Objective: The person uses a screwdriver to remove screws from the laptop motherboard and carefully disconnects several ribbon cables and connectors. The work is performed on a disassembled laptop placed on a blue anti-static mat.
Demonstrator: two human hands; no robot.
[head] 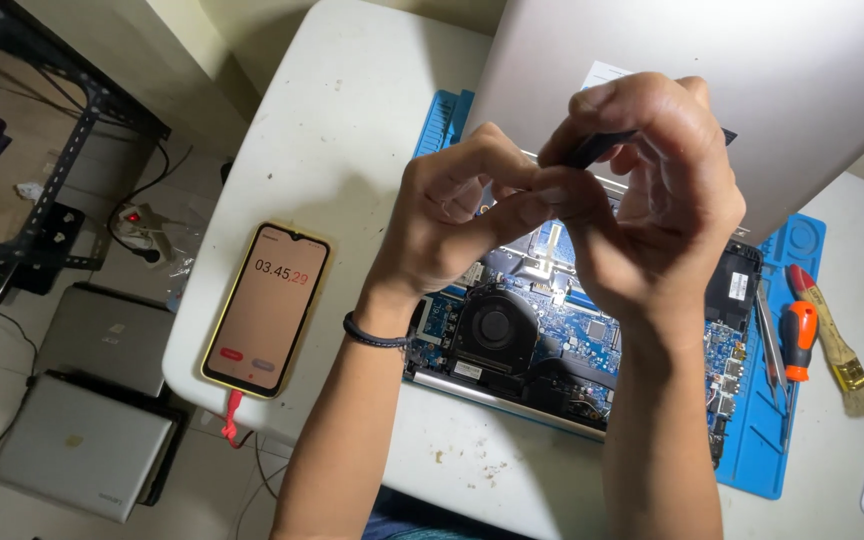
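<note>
Both hands met above the opened laptop's blue circuit board (pixel 592 335), the right hand (pixel 652 190) pinching a thin black plastic strip (pixel 597 148), the left hand's (pixel 452 215) fingertips pressed together against it.

One view only: head cam, worn by me, aimed steeply down over my desk; no second view to overlap. Cam sits close: my left hand (pixel 452 215) and right hand (pixel 652 190) fill frame centre, forearms entering from bottom edge. Opened laptop (pixel 552 330) lies directly below hands, centre to lower right, on blue mat (pixel 762 440). White table (pixel 342 130) runs from top centre to bottom right. Phone (pixel 265 308) at centre left, tilted slightly. Tools, incl. brush (pixel 837 345), at right edge. Left third looks past table edge to floor: stacked laptops (pixel 92 420) lower left, metal rack (pixel 42 130) upper left. Frame slightly rotated vs. table.
</note>
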